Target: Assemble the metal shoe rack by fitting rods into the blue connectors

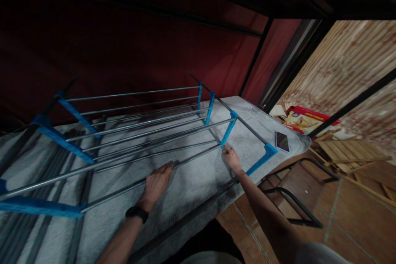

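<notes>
A rack frame of thin grey metal tubes and blue plastic brackets lies across the bed-like surface in front of me. My left hand (158, 182), with a black band on its wrist, is closed around the lowest near metal tube (198, 156) at about its middle. At the right end of that same tube, my right hand (231, 158) is closed by the foot of a blue bracket (228, 132). Its fingertips are partly hidden there. Another blue bracket (262, 160) stands nearer on the right, and a large one (43, 208) holds the tube's left end.
Several loose grey tubes (46, 185) lie on the left of the grey fleecy cover (192, 194). A phone (282, 141) rests near its right corner. Beyond stand a chair (297, 189), wooden slatted pieces (349, 150) and a red-yellow box (309, 119). A dark red wall (139, 49) rises behind.
</notes>
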`<state>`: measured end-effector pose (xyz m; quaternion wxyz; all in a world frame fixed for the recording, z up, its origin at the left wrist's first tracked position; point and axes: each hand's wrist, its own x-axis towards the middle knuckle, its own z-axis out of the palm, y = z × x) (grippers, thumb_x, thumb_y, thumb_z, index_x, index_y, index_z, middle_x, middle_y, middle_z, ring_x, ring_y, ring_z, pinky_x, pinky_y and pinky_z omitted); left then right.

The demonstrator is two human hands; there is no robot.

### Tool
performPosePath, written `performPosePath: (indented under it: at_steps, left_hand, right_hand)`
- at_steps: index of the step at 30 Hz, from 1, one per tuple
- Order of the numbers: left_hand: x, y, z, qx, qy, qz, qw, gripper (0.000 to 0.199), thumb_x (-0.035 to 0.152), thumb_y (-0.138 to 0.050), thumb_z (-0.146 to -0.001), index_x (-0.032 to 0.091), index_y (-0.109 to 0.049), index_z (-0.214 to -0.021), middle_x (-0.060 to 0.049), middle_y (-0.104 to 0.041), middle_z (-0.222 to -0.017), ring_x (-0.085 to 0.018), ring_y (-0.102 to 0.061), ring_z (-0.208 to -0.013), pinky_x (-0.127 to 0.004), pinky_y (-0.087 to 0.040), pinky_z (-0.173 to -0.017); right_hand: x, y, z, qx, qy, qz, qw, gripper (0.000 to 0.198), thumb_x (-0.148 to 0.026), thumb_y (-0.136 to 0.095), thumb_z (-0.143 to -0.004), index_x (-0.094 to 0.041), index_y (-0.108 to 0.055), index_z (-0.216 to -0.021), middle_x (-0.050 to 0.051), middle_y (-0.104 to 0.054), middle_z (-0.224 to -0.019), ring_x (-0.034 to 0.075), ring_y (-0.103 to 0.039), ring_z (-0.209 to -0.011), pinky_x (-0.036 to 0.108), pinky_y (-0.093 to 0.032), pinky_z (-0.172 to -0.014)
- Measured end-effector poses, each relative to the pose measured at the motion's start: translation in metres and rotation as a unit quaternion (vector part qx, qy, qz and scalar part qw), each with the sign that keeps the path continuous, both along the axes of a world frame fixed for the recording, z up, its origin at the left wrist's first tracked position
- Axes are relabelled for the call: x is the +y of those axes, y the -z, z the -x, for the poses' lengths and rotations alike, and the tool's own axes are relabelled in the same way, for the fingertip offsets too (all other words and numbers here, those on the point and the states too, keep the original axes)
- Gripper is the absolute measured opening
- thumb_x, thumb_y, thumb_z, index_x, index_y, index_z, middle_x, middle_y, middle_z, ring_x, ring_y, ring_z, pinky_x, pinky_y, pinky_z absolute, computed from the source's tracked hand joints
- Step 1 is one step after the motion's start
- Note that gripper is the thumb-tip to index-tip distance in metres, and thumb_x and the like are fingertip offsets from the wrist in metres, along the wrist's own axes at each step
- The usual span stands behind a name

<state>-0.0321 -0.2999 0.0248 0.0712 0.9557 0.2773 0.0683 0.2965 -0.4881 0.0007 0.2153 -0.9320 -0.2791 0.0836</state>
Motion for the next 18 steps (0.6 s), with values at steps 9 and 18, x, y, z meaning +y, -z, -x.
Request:
performPosePath:
  at_steps: [9, 18]
  left_hand:
    - [0.000, -0.001, 0.000, -0.003, -0.006, 0.011, 1.000, 0.042, 0.021, -0.039, -0.105, 0.024, -0.063, -0.140, -0.009, -0.071, -0.136, -0.024, -0.071, -0.117, -0.037, -0.058, -0.097]
    - [-0.004, -0.002, -0.001, -0.017, 0.002, 0.009, 1.000, 0.042, 0.021, -0.035, -0.106, 0.016, -0.062, -0.138, -0.015, -0.072, -0.130, -0.028, -0.071, -0.112, -0.041, -0.055, -0.097]
  right_hand:
    - [0.003, 0.004, 0.006, -0.012, 0.010, 0.000, 1.000, 0.046, -0.024, -0.042, -0.103, -0.019, -0.059, -0.146, 0.010, -0.063, -0.109, 0.020, -0.060, -0.092, 0.027, -0.045, -0.085]
    - [-0.001, 0.014, 0.004, -0.034, 0.003, -0.059, 0.998, 0.042, -0.026, -0.044, -0.102, -0.015, -0.064, -0.137, 0.007, -0.059, -0.101, 0.018, -0.054, -0.086, 0.029, -0.042, -0.084]
